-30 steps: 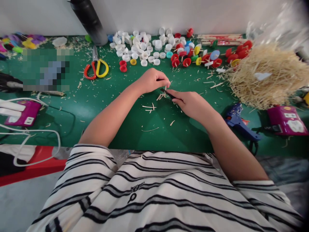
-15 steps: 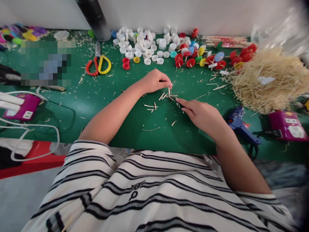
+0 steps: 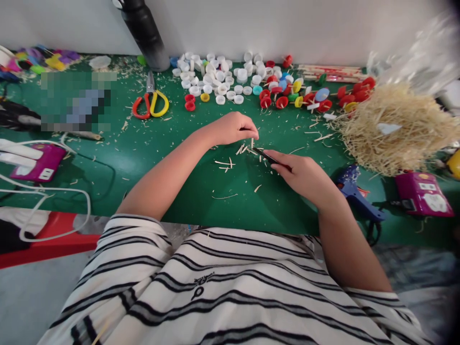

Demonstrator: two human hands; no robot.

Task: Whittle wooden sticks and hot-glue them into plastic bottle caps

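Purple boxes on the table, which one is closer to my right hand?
The right-side purple box, just past the blue glue gun from your right hand; the other purple box is far left.

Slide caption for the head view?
Left hand pinches a stick; right hand holds a dark blade near its lower end, pale shavings nearby.

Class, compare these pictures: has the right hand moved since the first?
Yes: judged against the glue gun, the right hand has shifted rightward, closer to it, and slightly towards the person's body.
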